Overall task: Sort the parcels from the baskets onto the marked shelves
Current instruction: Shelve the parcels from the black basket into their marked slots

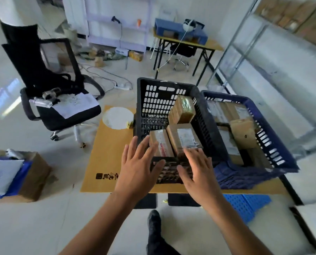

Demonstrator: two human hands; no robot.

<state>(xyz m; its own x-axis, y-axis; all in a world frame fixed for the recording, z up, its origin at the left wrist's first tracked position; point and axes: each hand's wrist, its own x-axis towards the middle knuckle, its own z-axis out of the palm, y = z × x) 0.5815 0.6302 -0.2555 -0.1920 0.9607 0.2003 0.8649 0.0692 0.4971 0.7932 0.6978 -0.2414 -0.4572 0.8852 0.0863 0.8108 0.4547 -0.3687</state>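
Observation:
A black basket [153,100] stands on a low cardboard-covered table and holds three brown parcels: a small one [161,142] at the near left, a labelled one [184,138] beside it, and a taped one [183,109] leaning behind. To its right a blue basket [275,137] holds several more parcels [243,133]. My left hand [137,168] and my right hand [201,173] hover with fingers spread over the black basket's near rim, holding nothing. Metal shelves [264,52] run along the right.
A black office chair [61,107] with papers on its seat stands to the left. A cardboard box [34,179] with white mailers sits on the floor at the lower left. A desk [186,45] stands at the back. Blue crates [245,205] lie under the table. My shoe [154,223] is on the floor below.

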